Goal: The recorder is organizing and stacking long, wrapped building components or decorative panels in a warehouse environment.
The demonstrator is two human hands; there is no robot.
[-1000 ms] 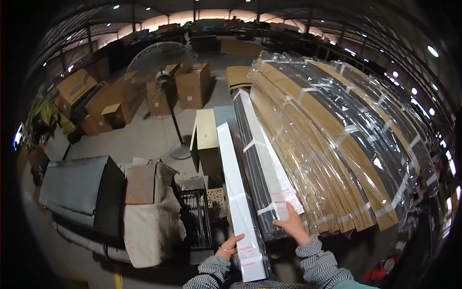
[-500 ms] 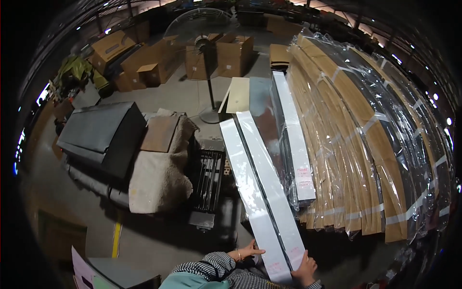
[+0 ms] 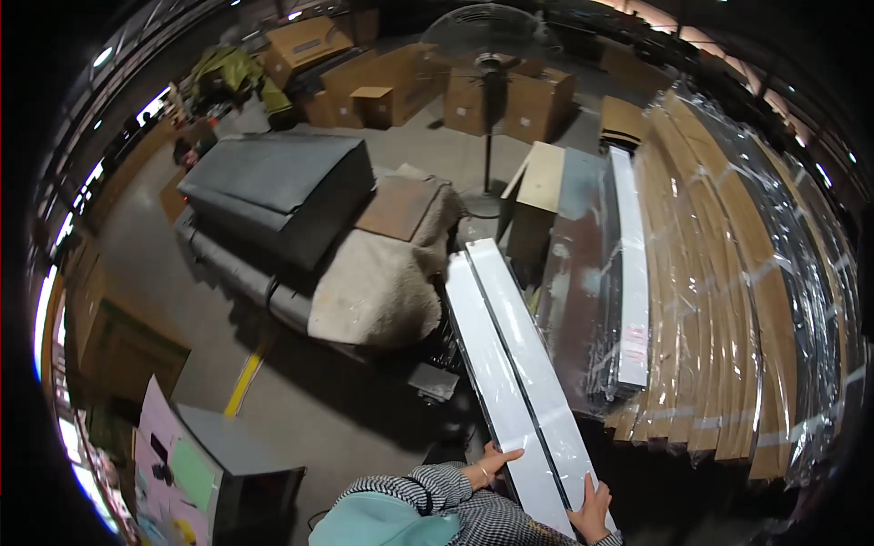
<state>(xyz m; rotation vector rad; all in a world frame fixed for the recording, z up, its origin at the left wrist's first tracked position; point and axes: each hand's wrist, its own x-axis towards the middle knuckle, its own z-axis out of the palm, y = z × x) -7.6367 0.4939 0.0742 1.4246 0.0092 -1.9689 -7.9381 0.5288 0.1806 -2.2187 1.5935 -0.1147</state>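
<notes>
Two long white strips (image 3: 496, 364) lie side by side with a narrow dark gap between them, stretching away from my body. They look like slim white-wrapped panels or long packs; I cannot tell which. My left hand (image 3: 494, 464) grips the left edge near the close end, thumb on top. On the right edge, my right hand (image 3: 594, 510) is closed round the near corner, fingers partly hidden. Their far end points at the gap between a cloth-covered stack (image 3: 373, 296) and a brown worn surface (image 3: 578, 300). A similar white pack (image 3: 631, 273) rests along that surface's right side.
Plastic-wrapped cardboard bundles (image 3: 719, 291) fill the right side. A standing fan (image 3: 489, 136) and cardboard boxes (image 3: 537, 102) stand at the back. A dark grey box (image 3: 273, 187) lies left, past a yellow floor line (image 3: 244, 382). A pink board (image 3: 173, 455) stands near left.
The view has turned left, so the surroundings shift rightward. The strips' far end has swung left, away from the beige board and the other white pack. Both hands keep their hold.
</notes>
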